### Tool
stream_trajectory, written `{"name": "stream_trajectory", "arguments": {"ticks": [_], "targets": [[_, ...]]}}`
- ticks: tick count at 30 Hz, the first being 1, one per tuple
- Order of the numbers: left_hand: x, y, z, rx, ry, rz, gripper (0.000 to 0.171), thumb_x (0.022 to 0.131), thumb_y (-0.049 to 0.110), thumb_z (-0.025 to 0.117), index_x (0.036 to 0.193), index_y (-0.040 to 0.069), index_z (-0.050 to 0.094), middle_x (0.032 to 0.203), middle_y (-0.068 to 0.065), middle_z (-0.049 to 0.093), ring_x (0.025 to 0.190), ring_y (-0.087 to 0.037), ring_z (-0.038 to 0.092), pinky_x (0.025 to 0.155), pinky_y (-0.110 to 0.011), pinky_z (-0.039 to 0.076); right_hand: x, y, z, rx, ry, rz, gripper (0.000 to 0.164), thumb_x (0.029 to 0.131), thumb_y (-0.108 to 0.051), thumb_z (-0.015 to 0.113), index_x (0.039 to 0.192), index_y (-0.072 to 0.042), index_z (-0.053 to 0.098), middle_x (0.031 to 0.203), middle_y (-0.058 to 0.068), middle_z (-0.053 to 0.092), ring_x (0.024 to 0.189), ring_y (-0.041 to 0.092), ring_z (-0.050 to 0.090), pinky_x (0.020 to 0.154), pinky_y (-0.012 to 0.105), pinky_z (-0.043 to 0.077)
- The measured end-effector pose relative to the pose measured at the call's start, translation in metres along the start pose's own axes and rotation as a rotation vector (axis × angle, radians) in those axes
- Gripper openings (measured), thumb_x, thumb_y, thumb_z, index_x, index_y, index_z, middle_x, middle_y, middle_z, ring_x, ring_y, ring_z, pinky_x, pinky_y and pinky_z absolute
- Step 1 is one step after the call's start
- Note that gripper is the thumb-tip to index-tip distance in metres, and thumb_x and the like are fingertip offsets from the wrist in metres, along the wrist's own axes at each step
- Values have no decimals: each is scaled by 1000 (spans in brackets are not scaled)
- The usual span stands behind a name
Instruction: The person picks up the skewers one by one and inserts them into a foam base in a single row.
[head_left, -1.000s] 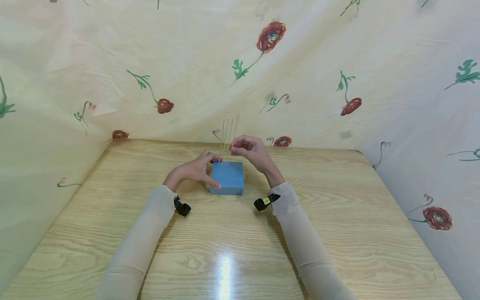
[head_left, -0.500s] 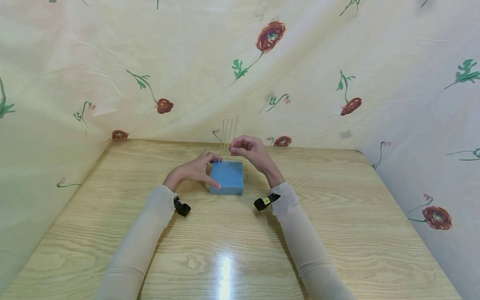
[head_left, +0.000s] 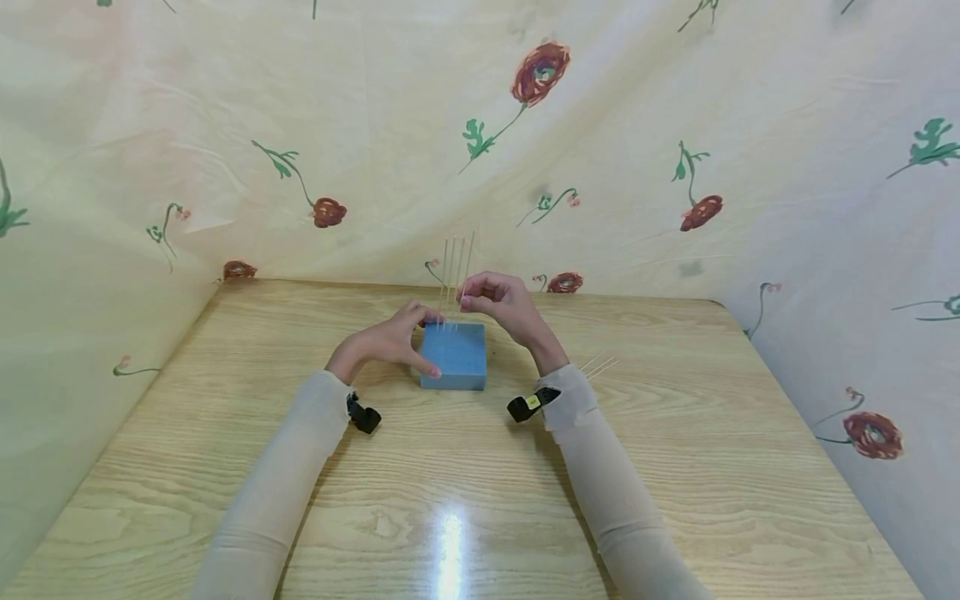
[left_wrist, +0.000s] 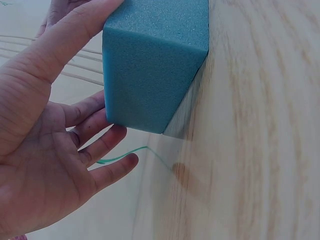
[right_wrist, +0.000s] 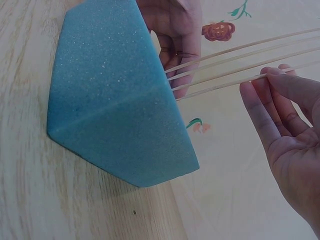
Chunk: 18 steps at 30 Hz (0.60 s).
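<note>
A blue foam block (head_left: 454,357) sits on the wooden table, and several thin wooden skewers (right_wrist: 240,70) stand in a row in its top near the far left edge. My left hand (head_left: 386,336) grips the block from the left, thumb at the near side and fingers at the far side. In the left wrist view the little finger hangs apart from the foam. My right hand (right_wrist: 295,115) pinches the rightmost skewer (right_wrist: 210,90) between thumb and fingers, part way up the shaft. That skewer's lower end meets the foam.
Several loose skewers (head_left: 603,368) lie on the table (head_left: 420,475) beside my right wrist. Flower-printed cloth (head_left: 397,125) hangs behind the table and along both sides. A black wrist camera (head_left: 366,417) sits on the left sleeve, another (head_left: 528,405) on the right.
The top of the pinched skewer has shifted very slightly down and left. Both hands and the block are otherwise in the same places.
</note>
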<state>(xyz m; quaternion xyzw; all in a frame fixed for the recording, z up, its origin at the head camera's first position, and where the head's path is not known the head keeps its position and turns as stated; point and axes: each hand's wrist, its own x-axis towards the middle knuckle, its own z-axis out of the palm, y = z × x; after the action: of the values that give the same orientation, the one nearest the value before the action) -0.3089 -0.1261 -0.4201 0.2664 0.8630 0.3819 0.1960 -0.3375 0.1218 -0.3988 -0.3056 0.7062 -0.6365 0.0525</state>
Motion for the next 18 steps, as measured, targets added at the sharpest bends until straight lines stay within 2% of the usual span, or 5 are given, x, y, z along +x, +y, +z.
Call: {"name": "stream_trajectory", "arguments": {"ticks": [7,14,18], "targets": [[0,-1,1,3,0,-1,95,78,32,90,152,5,38,143,-15,34,139,-35,35,118,-54,31,-1,-1,1,-6,10,12,11,96,1,67,102,11,66,96,7,70,85,14,71,86,41,60],[0,0,1,-1,-1,1,95,78,32,90,152,5,38,144,-15,34,139,-35,35,118,-54,31,0,0,1,-22,8,26,12,96,0,67,102,10,67,98,8,70,86,14,71,86,39,60],[0,1,0,0,-2,-2,95,78,32,90,152,4,37,145,-16,33,139,-36,35,118,-55,31,0,1,0,-25,11,26,12,96,-1,68,102,10,67,99,9,70,86,14,71,89,49,59]]}}
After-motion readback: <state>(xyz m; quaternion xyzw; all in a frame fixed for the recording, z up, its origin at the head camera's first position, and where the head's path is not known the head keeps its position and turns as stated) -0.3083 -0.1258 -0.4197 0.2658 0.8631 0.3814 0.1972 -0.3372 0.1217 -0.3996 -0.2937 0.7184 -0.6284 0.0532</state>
